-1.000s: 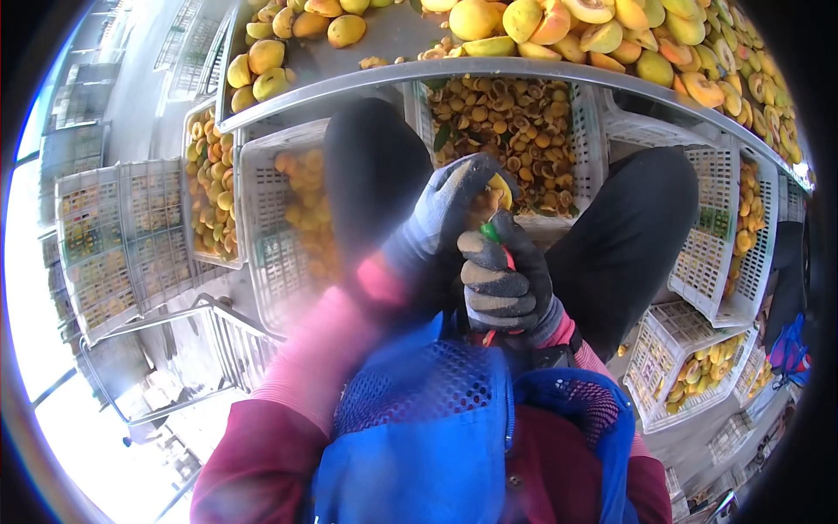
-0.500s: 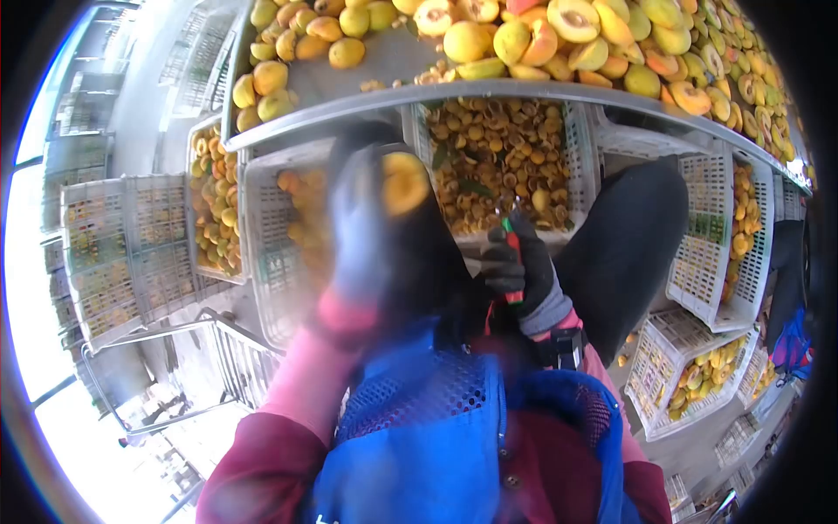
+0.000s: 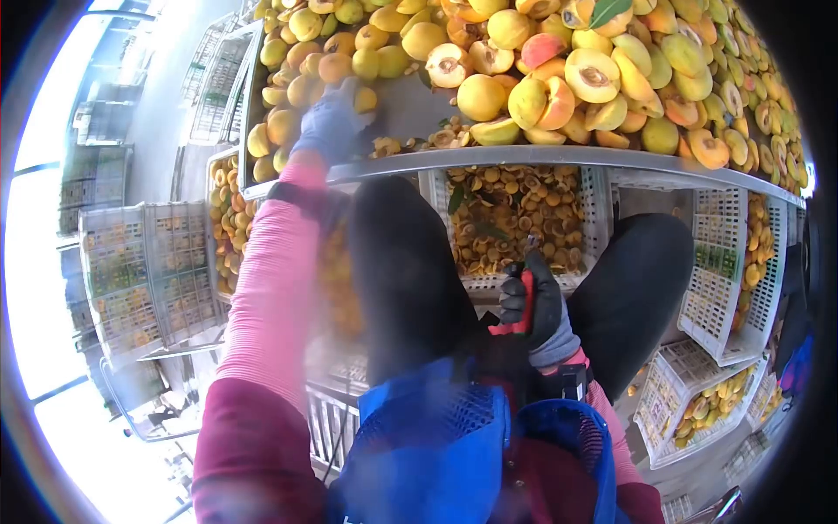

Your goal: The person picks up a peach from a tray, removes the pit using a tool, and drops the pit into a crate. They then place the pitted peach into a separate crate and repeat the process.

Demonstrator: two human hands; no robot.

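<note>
Fruit at reach: several whole yellow-orange (image 3: 334, 67) on the left part of the bench (image 3: 407, 108), right by the left hand; which one is being touched cannot be told.
Left hand (image 3: 333, 120): extended over the bench edge, blurred; finger spread and any hold cannot be told.
Left hand change: half a second ago a cut half was held over the left thigh; that half is no longer seen in the hand, and where it was put is not shown.
Red-handled tool (image 3: 527, 301): held low between the knees, metal tip pointed up at the middle crate.
Right hand (image 3: 547, 307): fingers wrapped closed around the tool; no fruit held.
Right hand change: a second ago both hands were brought together on one fruit; now they are well apart.
Meaning, as judged: work on that fruit has been broken off, tool parked in the grip, bench fruit being reached by the left hand alone.
Cut halves (image 3: 593, 75): heaped with whole fruit on the middle and right of the bench, some cut faces turned up.
Middle crate (image 3: 597, 210): set under the bench edge, beyond the knees, filled with small brownish-yellow pieces.
Right-side crate (image 3: 714, 253): tilted, more fruit inside.
</note>
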